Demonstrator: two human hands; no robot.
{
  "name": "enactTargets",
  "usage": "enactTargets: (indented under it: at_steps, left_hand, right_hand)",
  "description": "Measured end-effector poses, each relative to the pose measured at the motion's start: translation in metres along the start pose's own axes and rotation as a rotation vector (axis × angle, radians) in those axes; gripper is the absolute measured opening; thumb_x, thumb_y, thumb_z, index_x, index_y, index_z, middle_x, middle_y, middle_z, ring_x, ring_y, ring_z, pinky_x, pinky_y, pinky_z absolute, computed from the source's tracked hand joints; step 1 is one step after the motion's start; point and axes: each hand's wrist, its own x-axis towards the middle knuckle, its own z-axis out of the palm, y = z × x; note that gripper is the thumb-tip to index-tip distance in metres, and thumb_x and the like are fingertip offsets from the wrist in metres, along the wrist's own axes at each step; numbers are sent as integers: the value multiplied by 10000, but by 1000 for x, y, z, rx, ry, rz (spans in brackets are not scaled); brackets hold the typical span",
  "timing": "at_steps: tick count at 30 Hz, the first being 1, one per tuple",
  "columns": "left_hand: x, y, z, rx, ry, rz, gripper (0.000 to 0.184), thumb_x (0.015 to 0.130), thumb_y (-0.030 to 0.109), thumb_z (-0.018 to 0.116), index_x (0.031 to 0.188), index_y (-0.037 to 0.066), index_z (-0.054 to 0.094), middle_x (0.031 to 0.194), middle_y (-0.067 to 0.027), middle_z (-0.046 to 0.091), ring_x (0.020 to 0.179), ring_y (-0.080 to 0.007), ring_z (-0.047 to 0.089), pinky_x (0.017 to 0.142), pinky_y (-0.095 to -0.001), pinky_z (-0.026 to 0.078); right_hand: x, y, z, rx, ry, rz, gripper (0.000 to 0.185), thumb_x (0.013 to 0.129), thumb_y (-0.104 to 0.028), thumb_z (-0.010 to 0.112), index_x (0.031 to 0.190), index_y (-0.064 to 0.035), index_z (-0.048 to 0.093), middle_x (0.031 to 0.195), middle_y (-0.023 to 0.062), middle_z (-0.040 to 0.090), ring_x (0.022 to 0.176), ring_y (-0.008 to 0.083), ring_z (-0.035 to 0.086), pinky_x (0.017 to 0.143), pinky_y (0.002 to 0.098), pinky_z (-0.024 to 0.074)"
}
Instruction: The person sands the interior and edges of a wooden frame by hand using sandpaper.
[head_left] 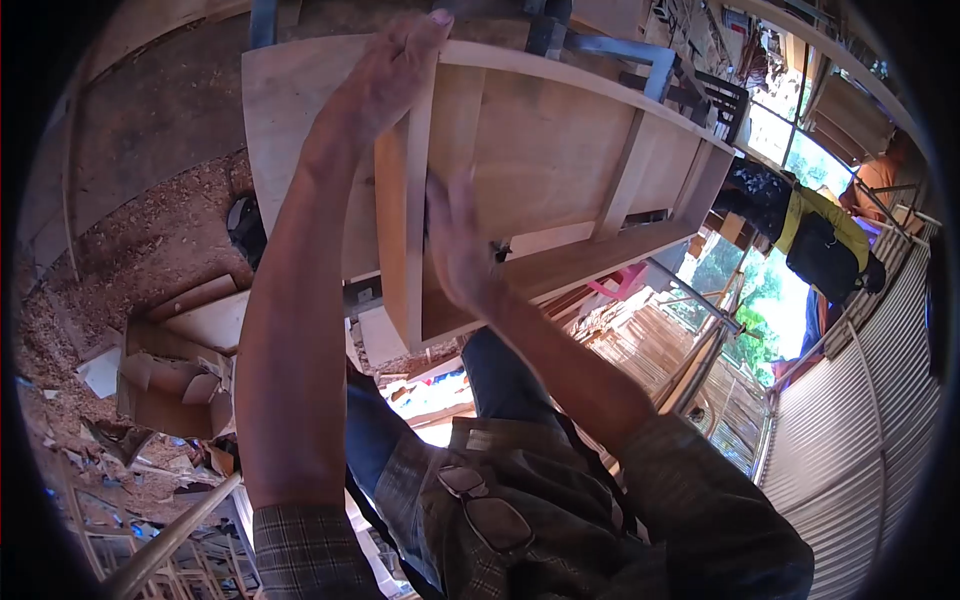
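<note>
A box-like wooden frame (555, 150) with crosspieces and a thin panel backing fills the upper middle of the head view. Its near end is an upright wooden board (402, 235). My left hand (392, 75) is closed over the far upper corner of that board, a fingertip showing past the edge. Inside the frame, my right hand (460, 240) lies along the board's inner face with its fingers stretched out and slightly blurred. A small dark object (501, 251) sits just beyond that hand; its kind is unclear.
A torn cardboard box (175, 385) stands on the sawdust-covered floor (150, 235) at left. Metal bars (655, 70) lie behind the frame. At right are a person in yellow and black (820, 235) and a corrugated sheet wall (850, 430). Eyeglasses (490, 510) hang on my shirt.
</note>
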Motion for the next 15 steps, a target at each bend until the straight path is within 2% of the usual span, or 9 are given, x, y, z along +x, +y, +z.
enactTargets:
  at_steps: [1,3,4,6,9,10,12,13,15]
  left_hand:
    - [-8,5,1,10,-11,-28,589,922,542,361,1035,8,584,1016,-106,570,998,-204,499,933,-298,345]
    - [-10,28,-4,13,-32,-116,575,944,515,322,1037,16,591,1029,-99,577,987,-209,510,911,-311,367]
    - [-11,13,-1,29,-33,-134,575,944,515,322,1037,16,591,1029,-99,577,987,-209,510,911,-311,367]
    - [-3,-8,1,137,110,314,410,965,307,379,1109,-43,536,1086,-221,573,1082,-327,520,952,-356,381]
    - [-3,6,-3,209,19,151,397,979,296,361,1122,-49,496,1040,-196,560,1046,-268,513,941,-339,377]
    - [3,-21,0,210,-8,140,397,979,296,361,1122,-49,496,1040,-196,560,1046,-268,513,941,-339,377]
    - [31,-91,-10,1029,429,1131,409,985,321,346,1082,-41,510,999,-187,549,982,-229,496,897,-334,384]
    - [15,-48,-8,1039,402,1135,409,985,321,346,1082,-41,510,999,-187,549,982,-229,496,897,-334,384]
    - [-15,40,-3,241,-58,-12,431,985,343,344,1108,-39,501,1003,-177,555,963,-232,500,865,-336,395]
  right_hand:
    - [13,-5,-5,22,12,19,546,1003,-291,186,1425,31,55,1503,185,41,1395,266,11,1126,338,25]
    - [38,-14,-10,-726,-150,-271,590,992,-320,244,1425,35,56,1502,194,44,1396,268,4,1123,353,9]
    - [11,-12,-1,-704,-151,-262,590,992,-320,244,1425,35,56,1502,194,44,1396,268,4,1123,353,9]
    - [-43,-19,24,-297,43,142,629,967,-358,318,1413,47,134,1483,220,130,1386,289,108,1118,337,91]
    - [-28,-33,23,-197,88,250,646,947,-384,348,1394,56,193,1455,231,209,1366,300,187,1102,336,157]
    - [-3,-58,24,-221,66,179,647,944,-392,346,1392,54,207,1451,227,221,1364,300,196,1098,342,164]
    - [28,-70,19,-232,27,95,649,941,-400,344,1389,52,220,1448,222,233,1361,300,204,1095,348,171]
    - [28,-65,19,-187,3,127,651,944,-396,341,1395,52,206,1451,218,232,1367,299,190,1099,350,155]
    - [-4,-45,21,-187,51,135,649,951,-395,331,1398,55,194,1446,218,245,1369,299,187,1101,347,150]
